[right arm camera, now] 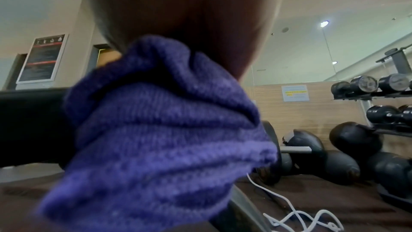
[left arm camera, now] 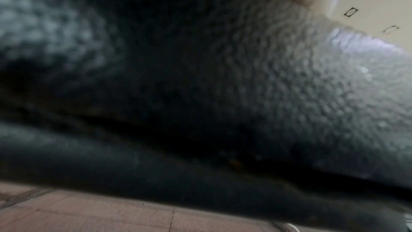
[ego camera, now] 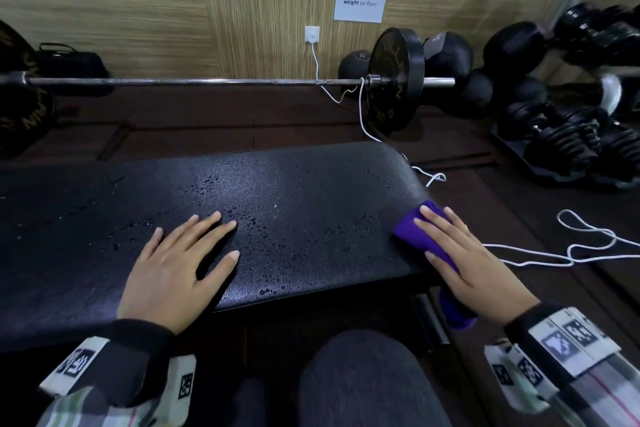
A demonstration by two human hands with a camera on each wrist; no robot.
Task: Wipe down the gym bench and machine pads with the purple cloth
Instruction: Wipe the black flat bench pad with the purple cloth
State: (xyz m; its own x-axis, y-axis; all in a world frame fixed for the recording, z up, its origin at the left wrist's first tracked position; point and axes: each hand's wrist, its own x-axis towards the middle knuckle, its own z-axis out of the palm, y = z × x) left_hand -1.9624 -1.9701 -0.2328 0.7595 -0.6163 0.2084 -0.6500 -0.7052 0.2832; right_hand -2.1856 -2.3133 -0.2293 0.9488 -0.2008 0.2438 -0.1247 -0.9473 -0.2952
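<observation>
- My left grip (ego camera: 173,270) lies flat, five fingers spread, on the one black tabletop (ego camera: 294,191).
- My right grip (ego camera: 471,267) presses the one purple cloth (ego camera: 420,236) with straight fingers at the tabletop's right end.
- Beyond: one barbell (ego camera: 207,81), two plates showing.

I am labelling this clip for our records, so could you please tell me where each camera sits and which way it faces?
Head: on the head, looking down at the bench pad; left hand flat on it, right hand pressing the purple cloth; knees show.
Left wrist: low against the bench pad; a sliver of skin.
Right wrist: under the palm, facing the purple cloth and dumbbell rack.
Shared: head and right wrist both show the cloth.
</observation>
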